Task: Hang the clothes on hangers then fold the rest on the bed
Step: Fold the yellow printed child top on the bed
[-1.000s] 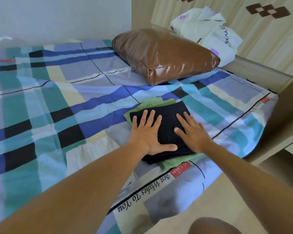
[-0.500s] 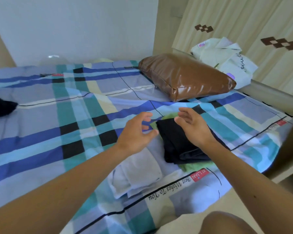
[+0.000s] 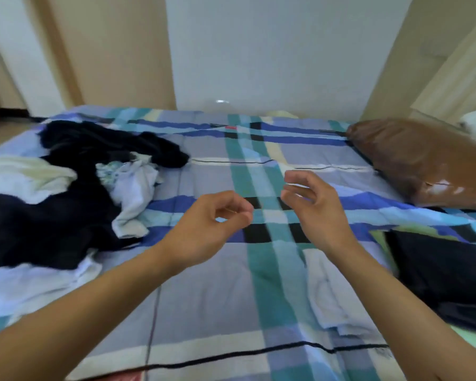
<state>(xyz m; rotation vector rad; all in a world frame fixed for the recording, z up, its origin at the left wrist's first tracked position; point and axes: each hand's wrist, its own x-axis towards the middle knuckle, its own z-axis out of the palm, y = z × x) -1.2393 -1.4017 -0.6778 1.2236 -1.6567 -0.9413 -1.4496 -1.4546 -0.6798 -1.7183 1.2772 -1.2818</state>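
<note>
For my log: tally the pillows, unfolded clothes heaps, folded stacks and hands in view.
brown pillow: 1
unfolded clothes heap: 1
folded dark stack: 1
hands: 2, left hand and right hand
Total: 5

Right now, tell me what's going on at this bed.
A person is sorting laundry on the bed. The left hand and right hand hover over the sheet with fingers loosely curled, holding nothing. A folded dark garment lies at the right, near the pillow. A heap of dark and white clothes sits unfolded at the left. No hanger is in view.
</note>
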